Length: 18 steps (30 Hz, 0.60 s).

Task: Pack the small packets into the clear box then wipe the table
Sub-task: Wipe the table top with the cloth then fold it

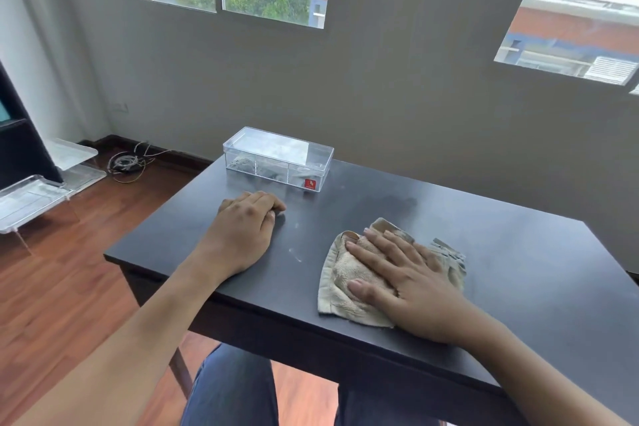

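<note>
The clear box (pixel 278 158) stands closed at the far left part of the black table (pixel 501 252), a red label on its front; small packets show faintly through its walls. My left hand (pixel 242 228) rests on the tabletop just in front of the box, fingers curled under, holding nothing that I can see. My right hand (pixel 404 277) lies flat, fingers spread, pressing down on a crumpled beige cloth (pixel 345 287) near the table's front edge. The cloth sticks out to the left and right of the hand.
Faint dusty smears mark the tabletop between my hands. Clear acrylic trays (pixel 38 190) and a coil of wires (pixel 126 162) lie on the wooden floor at the left. A grey wall with windows stands behind the table. My knees are under the front edge.
</note>
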Each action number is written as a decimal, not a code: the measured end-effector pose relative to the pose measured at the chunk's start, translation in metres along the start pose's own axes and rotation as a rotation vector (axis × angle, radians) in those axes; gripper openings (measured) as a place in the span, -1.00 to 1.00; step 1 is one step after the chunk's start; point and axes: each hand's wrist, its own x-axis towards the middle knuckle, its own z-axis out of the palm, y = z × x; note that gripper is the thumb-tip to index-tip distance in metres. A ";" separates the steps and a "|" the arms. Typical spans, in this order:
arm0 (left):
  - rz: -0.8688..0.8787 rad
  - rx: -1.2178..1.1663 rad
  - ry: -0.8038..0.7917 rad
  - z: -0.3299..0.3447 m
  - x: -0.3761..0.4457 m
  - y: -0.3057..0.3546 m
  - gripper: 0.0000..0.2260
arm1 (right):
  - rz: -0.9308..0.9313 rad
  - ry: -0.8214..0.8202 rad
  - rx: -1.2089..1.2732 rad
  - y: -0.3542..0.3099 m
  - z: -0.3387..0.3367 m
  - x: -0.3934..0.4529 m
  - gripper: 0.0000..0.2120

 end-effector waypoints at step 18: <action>-0.001 -0.143 -0.039 -0.017 -0.013 -0.017 -0.71 | 0.088 0.074 0.010 -0.050 0.012 0.026 -0.44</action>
